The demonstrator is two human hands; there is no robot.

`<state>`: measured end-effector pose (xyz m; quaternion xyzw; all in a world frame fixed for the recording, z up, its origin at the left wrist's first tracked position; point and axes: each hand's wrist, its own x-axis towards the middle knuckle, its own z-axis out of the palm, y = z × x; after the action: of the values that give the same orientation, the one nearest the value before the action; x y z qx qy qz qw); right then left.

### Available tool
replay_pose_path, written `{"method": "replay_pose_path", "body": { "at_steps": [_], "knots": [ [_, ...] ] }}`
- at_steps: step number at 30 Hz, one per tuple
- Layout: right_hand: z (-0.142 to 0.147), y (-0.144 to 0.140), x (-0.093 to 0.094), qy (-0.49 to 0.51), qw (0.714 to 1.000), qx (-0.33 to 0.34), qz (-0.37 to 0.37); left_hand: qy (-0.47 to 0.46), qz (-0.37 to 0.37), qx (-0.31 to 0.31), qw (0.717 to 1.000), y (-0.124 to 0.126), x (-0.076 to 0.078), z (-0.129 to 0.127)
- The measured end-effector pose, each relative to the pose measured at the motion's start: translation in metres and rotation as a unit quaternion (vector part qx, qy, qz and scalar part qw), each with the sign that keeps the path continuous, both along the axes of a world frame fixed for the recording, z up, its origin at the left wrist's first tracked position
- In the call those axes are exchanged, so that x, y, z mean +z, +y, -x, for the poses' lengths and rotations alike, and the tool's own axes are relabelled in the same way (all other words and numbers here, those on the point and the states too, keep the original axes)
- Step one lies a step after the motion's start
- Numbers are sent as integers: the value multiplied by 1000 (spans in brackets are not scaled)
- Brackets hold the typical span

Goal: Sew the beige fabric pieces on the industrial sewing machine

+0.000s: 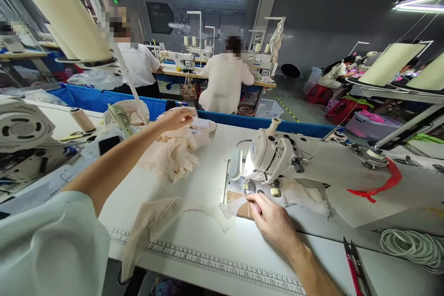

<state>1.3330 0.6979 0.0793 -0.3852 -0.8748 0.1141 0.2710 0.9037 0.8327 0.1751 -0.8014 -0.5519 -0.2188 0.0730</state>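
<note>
My right hand (274,222) is at the sewing machine (263,157), its thumb and forefinger closed on the edge of a sheer pale fabric piece (166,215) beside the presser foot. That piece spreads left over the table, and one end hangs over the front edge. My left hand (178,119) is stretched far forward over a heap of cream fabric pieces (176,152). Its fingers are curled, and what lies in them, if anything, is hidden. The machine's lamp lights the needle area.
Red-handled thread snips (355,263) and a coil of pale cord (412,247) lie at the right. A printed ruler (222,266) runs along the front edge. A small green fan (120,118) and a thread cone (82,119) stand at the left. Co-workers sit beyond the blue trough (294,127).
</note>
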Motion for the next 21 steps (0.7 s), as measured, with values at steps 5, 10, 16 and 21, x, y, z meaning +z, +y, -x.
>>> {"method": "replay_pose_path", "body": {
  "at_steps": [5,10,16,21],
  "knots": [
    [-2,0,-2,0,1000,4,16,-310,-133,62,939,-39,61,10],
    [-7,-6,2,45,999,16,-1,-389,-220,-46,893,-132,118,-32],
    [-13,-13,9,66,995,77,-21,-307,188,-209,909,-236,52,-100],
    [-12,-14,8,20,991,135,-11,-512,182,-156,825,-247,-10,-105]
  ]
}}
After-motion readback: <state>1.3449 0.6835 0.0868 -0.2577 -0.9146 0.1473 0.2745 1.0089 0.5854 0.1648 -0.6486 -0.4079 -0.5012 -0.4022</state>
